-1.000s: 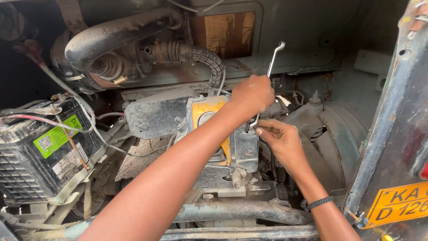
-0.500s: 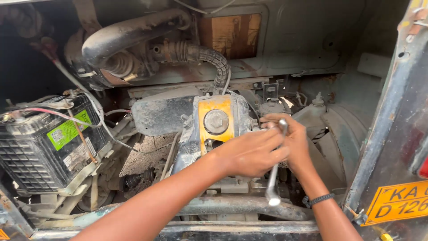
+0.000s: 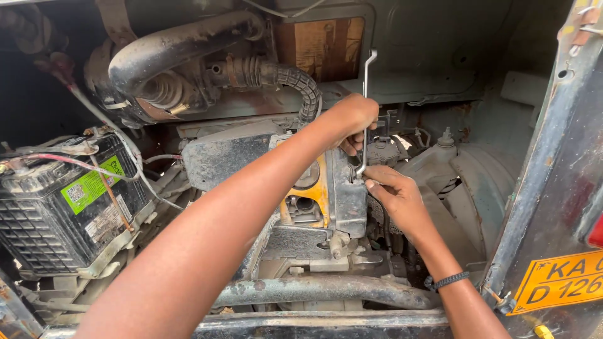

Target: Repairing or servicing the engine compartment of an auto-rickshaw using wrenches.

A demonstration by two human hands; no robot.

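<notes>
From the head view I see one thin silver wrench (image 3: 364, 107), bent at its top end, standing nearly upright at center frame. My left hand (image 3: 355, 122) has its fingers wrapped around the shaft. My right hand (image 3: 392, 194) pinches its lower end against the grimy engine block (image 3: 348, 201). One black battery (image 3: 59, 207) sits at left.

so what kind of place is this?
Most likely the open engine bay at the back of a small vehicle, under repair. Signs: a black battery with cables, a ribbed hose among grimy engine parts, a yellow number plate. The left hand grips a metal spanner.
</notes>
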